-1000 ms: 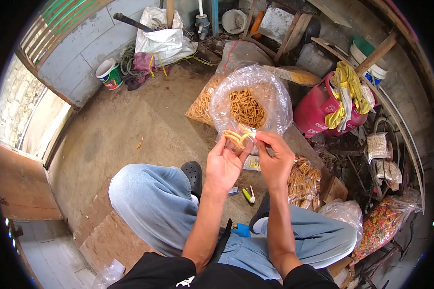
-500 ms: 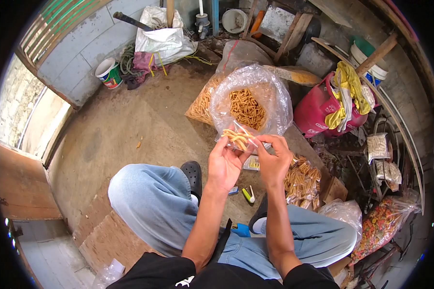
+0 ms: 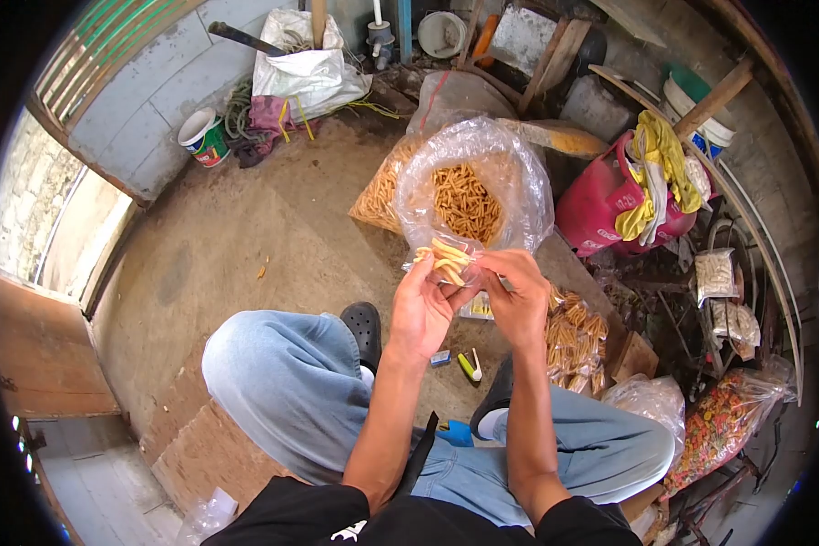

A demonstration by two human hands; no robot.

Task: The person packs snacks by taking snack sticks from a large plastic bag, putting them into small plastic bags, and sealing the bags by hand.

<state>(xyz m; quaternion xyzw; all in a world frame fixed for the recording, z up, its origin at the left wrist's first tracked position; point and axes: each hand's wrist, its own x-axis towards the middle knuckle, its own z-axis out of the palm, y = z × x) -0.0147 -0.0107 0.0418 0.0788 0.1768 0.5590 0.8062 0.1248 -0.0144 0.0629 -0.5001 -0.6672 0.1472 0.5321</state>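
Observation:
Between my hands is a small clear plastic bag of snack sticks (image 3: 449, 264), held up in front of the large sack. My left hand (image 3: 420, 314) has its fingers wrapped round the bag from below and the left. At the bag's right end my right hand (image 3: 519, 296) pinches the plastic between thumb and fingers. Just beyond stands a large open plastic sack (image 3: 528, 200), with brown snack sticks (image 3: 467, 205) heaped inside. Filled small packets (image 3: 573, 341) lie in a pile right of my right forearm.
A green-handled tool (image 3: 470, 366) and a small blue box (image 3: 440, 358) lie on the floor between my feet. At the right are a pink drum (image 3: 596, 209) with yellow cloth and a bag of colourful snacks (image 3: 723, 423). A paint bucket (image 3: 204, 138) stands by the left wall.
The small bag has tilted slightly in my hands, and its plastic is gathered tighter at the right end. My right hand's fingers have curled in closer around it.

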